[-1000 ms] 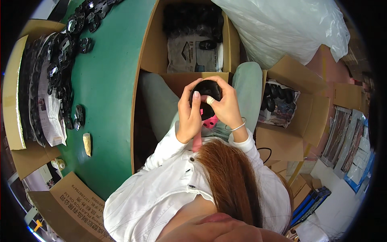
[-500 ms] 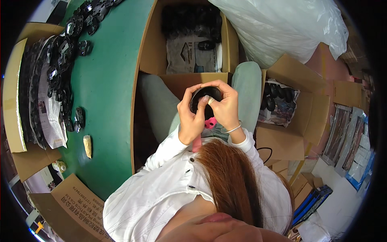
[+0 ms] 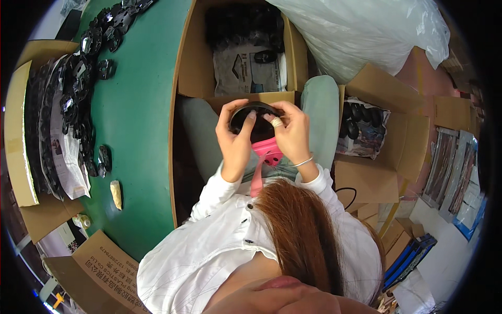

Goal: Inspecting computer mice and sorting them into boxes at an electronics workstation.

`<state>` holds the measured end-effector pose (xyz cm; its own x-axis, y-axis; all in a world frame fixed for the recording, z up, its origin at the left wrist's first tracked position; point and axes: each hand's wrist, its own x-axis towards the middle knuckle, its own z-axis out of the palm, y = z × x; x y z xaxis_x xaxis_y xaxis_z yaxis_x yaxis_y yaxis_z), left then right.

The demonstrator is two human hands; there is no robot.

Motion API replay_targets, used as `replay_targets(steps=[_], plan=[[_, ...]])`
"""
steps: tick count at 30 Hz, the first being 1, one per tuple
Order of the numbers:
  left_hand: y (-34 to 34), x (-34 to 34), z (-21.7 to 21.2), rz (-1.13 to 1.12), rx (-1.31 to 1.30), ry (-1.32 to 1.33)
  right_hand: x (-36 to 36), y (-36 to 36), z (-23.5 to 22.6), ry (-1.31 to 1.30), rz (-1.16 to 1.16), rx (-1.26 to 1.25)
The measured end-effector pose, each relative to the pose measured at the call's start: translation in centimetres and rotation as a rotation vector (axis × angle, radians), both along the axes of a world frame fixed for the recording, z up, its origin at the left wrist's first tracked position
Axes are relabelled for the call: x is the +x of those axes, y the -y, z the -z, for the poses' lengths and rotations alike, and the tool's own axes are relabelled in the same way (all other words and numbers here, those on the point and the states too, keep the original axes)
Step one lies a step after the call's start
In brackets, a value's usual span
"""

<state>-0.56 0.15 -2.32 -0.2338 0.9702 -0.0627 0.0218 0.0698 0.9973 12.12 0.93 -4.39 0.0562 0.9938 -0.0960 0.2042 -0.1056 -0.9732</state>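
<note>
A seated person in a white shirt (image 3: 219,246), filling the lower middle of the frame, is holding a round black part (image 3: 254,119) over the lap at the centre of the picture. The left hand (image 3: 235,141) is gripping the part's left rim, thumb up along the edge and fingers curled across its face; the right hand (image 3: 292,132), wearing a ring and a thin bracelet, is pinching the upper right rim with fingers bent over it. A pink tool (image 3: 267,152) is lying just below the part, between the wrists, with its pink strap trailing toward the shirt. Just beyond the hands, at upper centre, an open cardboard box (image 3: 194,57) is holding more black parts on newspaper; a second open box (image 3: 366,123) at right is holding dark oval pieces. Along the left edge, many black parts (image 3: 78,89) are lying in rows on the green table (image 3: 141,131). The work appears to be well under way but unfinished: one part is in hand, and many pieces are waiting in the boxes and on the table, though which are finished cannot be told. A large clear plastic bag (image 3: 361,36) is filling the upper right.
</note>
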Motion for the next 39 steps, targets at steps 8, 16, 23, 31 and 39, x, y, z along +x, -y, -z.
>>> replay_targets(steps=[8,16,23,31,39], plan=[[-0.7,-0.8,0.7,0.137,-0.067,-0.082,0.9,-0.2,-0.6,0.013,0.001,0.013],[-0.9,2.6,2.9,0.101,-0.031,0.012,4.1,1.7,0.3,-0.296,0.119,-0.159],[-0.8,10.8,4.7,0.458,-1.136,1.424,12.2,5.0,1.9,0.044,0.061,0.263],[-1.9,12.9,-1.5,0.545,-0.47,0.018,32.1,6.8,20.1,-0.224,0.877,-0.224],[-5.2,-28.0,-5.9,-0.658,-0.375,-1.665,46.9,9.6,40.8,0.936,0.639,-0.587]])
